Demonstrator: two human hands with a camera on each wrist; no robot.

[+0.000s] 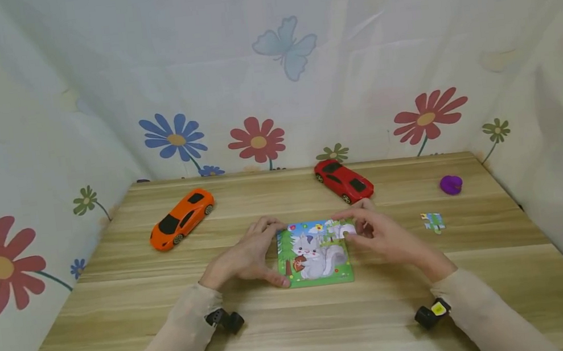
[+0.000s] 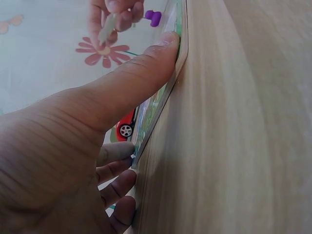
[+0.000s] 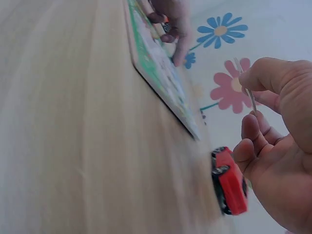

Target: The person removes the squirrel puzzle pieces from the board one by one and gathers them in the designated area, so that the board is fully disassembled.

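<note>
A jigsaw puzzle [image 1: 316,257] with a grey squirrel picture lies on the table in front of me. My left hand [image 1: 251,253] holds it along its left side, thumb at the near corner and fingertips by the far corner. In the left wrist view that thumb [image 2: 151,63] lies against the edge of the puzzle. Between thumb and fingers, my right hand [image 1: 382,233] pinches a puzzle piece [image 1: 347,230] over the puzzle's upper right part. The right wrist view shows this thin piece [image 3: 250,97] edge-on, raised off the board.
Another clump of puzzle pieces [image 1: 433,221] lies to the right of my right hand. An orange toy car [image 1: 183,219] stands at the back left, a red toy car [image 1: 344,180] behind the puzzle. Farther right sits a small purple object [image 1: 451,184]. A flowered curtain [image 1: 355,87] encloses the table.
</note>
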